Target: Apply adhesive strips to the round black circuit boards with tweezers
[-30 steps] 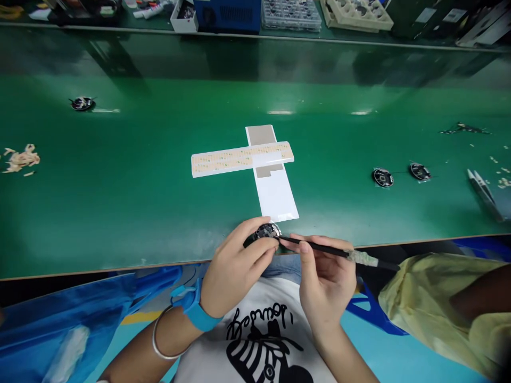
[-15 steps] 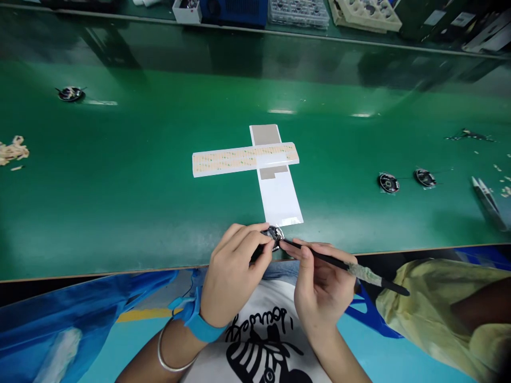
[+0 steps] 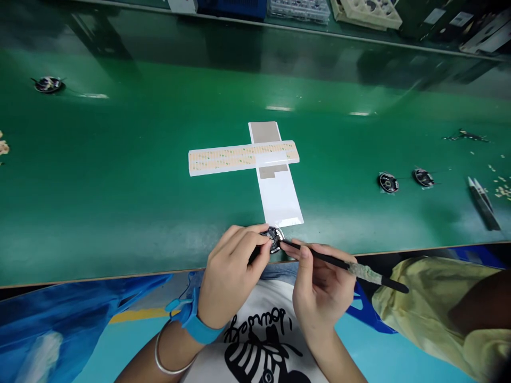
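At the table's front edge my left hand (image 3: pixel 235 268) pinches a small round black electronic part (image 3: pixel 274 239) between thumb and fingers. My right hand (image 3: pixel 325 282) is closed around a thin black stick-like tool (image 3: pixel 331 259) with a wrapped, greenish-white section near its rear. The tool's front end meets the right side of the round part; its exact tip is too small to make out. Just beyond the part lies a white sheet (image 3: pixel 281 199) with grey patches. Across that sheet rests a strip of small cream-coloured stickers (image 3: pixel 221 159).
Two similar round parts (image 3: pixel 388 182) lie to the right, with tweezers (image 3: pixel 484 205) and small scraps beyond. Another round part (image 3: pixel 48 84) sits far left. A shelf along the back holds clear trays (image 3: pixel 299 9). A person in a yellow garment (image 3: pixel 423 298) is at the right.
The view has shifted slightly, so things at the left appear farther left. Both hands keep the same grip, with the tool's front end still at the round part.
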`<action>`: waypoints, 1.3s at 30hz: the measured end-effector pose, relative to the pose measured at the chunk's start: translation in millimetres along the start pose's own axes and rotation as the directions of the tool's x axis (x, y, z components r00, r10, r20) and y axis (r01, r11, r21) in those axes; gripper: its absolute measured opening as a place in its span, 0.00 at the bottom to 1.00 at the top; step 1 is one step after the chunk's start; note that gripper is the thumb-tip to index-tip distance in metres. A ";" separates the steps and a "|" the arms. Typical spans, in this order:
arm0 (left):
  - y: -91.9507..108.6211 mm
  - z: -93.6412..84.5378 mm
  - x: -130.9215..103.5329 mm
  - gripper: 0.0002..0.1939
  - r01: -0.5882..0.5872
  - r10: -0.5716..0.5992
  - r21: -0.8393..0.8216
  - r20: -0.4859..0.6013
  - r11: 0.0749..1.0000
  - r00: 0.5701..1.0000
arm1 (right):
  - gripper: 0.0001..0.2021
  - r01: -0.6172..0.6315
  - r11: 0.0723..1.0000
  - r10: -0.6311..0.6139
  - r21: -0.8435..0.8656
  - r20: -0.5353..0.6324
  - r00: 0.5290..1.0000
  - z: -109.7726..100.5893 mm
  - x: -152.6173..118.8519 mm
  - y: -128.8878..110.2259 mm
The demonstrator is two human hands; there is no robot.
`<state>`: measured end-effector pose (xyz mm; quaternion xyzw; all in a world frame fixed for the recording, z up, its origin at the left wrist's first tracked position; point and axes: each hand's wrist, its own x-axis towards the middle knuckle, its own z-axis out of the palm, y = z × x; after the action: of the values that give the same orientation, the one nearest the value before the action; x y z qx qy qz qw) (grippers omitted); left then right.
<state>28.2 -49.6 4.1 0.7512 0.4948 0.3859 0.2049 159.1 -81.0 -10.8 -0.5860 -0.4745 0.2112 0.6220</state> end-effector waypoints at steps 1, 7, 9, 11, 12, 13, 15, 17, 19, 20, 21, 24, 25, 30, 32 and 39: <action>0.1 -0.2 -0.1 0.05 -0.002 0.002 -0.004 0.001 1.000 1.000 | 0.13 0.007 1.000 -0.007 0.002 -0.001 1.000 0.1 -0.6 0.7; 0.1 -0.6 0.1 0.06 -0.003 0.003 -0.019 0.014 1.000 1.000 | 0.18 0.085 0.996 -0.086 0.019 0.006 0.996 0.2 -5.5 7.5; -0.4 -0.4 0.2 0.06 -0.004 0.004 -0.025 0.011 1.000 1.000 | 0.19 0.097 0.995 -0.097 0.024 0.009 0.995 0.2 -6.4 8.1; -0.9 -0.7 0.2 0.06 -0.006 0.006 -0.030 0.012 1.000 1.000 | 0.20 0.109 0.994 -0.109 0.030 0.018 0.994 -0.1 -6.4 7.4; -1.1 -1.0 0.2 0.07 -0.008 0.008 -0.030 0.013 1.000 1.000 | 0.20 0.115 0.993 -0.116 0.033 0.028 0.993 -0.4 -6.2 6.8; -1.1 -1.3 0.1 0.06 -0.009 0.010 -0.030 0.013 1.000 1.000 | 0.21 0.124 0.992 -0.125 0.032 0.040 0.991 -0.7 -5.8 6.3; -1.2 -1.7 0.0 0.07 -0.013 0.013 -0.031 0.015 0.999 1.000 | 0.21 0.150 0.988 -0.151 0.019 0.064 0.986 -1.7 -4.8 5.6; -1.1 -2.0 -0.1 0.07 -0.019 0.019 -0.032 0.017 0.999 1.000 | 0.22 0.180 0.984 -0.179 -0.002 0.084 0.980 -2.8 -3.7 5.3; -1.3 -2.1 -0.2 0.07 -0.025 0.025 -0.032 0.019 0.999 1.000 | 0.23 0.194 0.981 -0.191 -0.018 0.112 0.975 -4.3 -3.0 5.2; -1.4 -2.3 -0.3 0.06 -0.026 0.027 -0.031 0.022 0.999 0.999 | 0.23 0.194 0.981 -0.190 -0.022 0.126 0.974 -5.1 -2.9 5.2; -1.6 -2.4 -0.3 0.06 -0.026 0.027 -0.030 0.025 0.999 0.999 | 0.23 0.195 0.981 -0.189 -0.026 0.138 0.972 -6.0 -2.8 5.2; -2.2 -2.5 0.1 0.06 -0.025 0.026 -0.031 0.027 0.999 0.999 | 0.23 0.198 0.980 -0.190 -0.035 0.157 0.969 -7.9 -3.3 5.4; -2.3 -2.5 0.4 0.06 -0.026 0.027 -0.032 0.026 0.999 0.999 | 0.23 0.199 0.979 -0.191 -0.036 0.153 0.970 -8.2 -3.6 5.5; -2.4 -2.5 1.7 0.06 -0.017 0.018 -0.037 0.028 0.999 0.999 | 0.22 0.169 0.985 -0.165 -0.019 0.131 0.978 -7.4 -3.0 5.1; -1.9 -2.9 1.4 0.06 -0.008 0.009 -0.034 0.038 0.999 0.999 | 0.22 0.135 0.991 -0.134 0.001 0.126 0.983 -6.8 -2.2 4.3; -1.1 -3.8 0.3 0.07 -0.002 0.004 -0.041 0.043 0.999 0.999 | 0.20 0.106 0.994 -0.106 0.008 0.118 0.987 -7.0 -1.5 3.3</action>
<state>24.6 -49.2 5.9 0.7558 0.4810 0.3800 0.2304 165.3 -85.3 -13.4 -0.5458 -0.5408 0.2128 0.6036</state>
